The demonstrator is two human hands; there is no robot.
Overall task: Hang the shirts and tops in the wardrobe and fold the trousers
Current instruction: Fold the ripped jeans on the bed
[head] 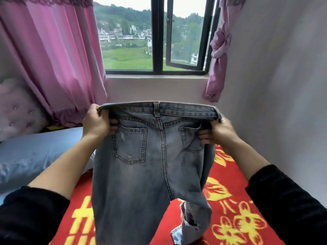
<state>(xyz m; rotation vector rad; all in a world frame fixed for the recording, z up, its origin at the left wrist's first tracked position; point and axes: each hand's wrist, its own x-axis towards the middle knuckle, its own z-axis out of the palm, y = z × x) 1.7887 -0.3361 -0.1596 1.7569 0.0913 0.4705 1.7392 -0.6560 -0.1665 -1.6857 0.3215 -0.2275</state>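
A pair of faded blue jeans (150, 165) hangs in the air in front of me, back side toward me with both rear pockets showing. My left hand (96, 122) grips the left end of the waistband. At the right end, my right hand (218, 132) grips the waistband with its fingers curled over the denim. The waistband is stretched flat between the two hands. The legs dangle down over the bed; the right leg is twisted and has a frayed hem. No shirts, tops or wardrobe are in view.
Under the jeans lies a red bedspread (230, 200) with yellow patterns. A light blue pillow (35, 156) sits at the left by a tufted headboard (19, 110). Pink curtains (53, 59) flank a window (155, 41) ahead. A plain wall (283, 85) stands close on the right.
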